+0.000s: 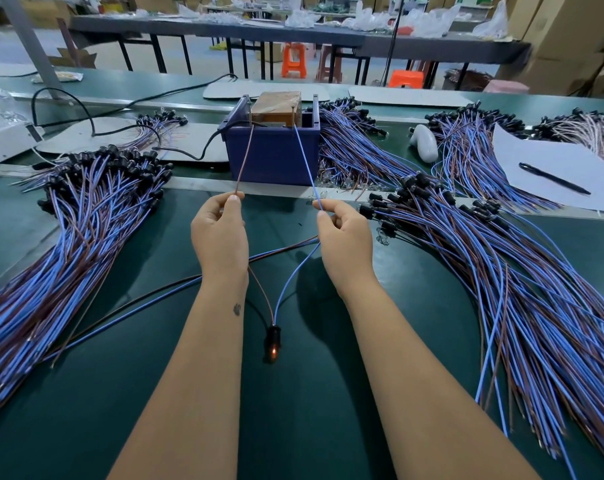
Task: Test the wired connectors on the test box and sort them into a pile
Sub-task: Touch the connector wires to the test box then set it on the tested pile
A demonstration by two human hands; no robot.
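Observation:
My left hand (221, 233) pinches a brown wire (245, 157) whose end reaches the blue test box (274, 154). My right hand (342, 237) pinches a blue wire (305, 157) that also runs up to the box. Both wires drop between my forearms to a black connector (274, 342) lying on the green table, with a small orange light glowing in it. A large pile of blue-and-brown wired connectors (86, 216) lies at my left, another pile (501, 265) at my right.
A taped brown block (276, 107) sits in the box, with a black power cable (189, 154) leading left. More wire bundles (356, 147) lie behind the box. A white sheet with a black pen (553, 178) lies far right, beside a white object (423, 142).

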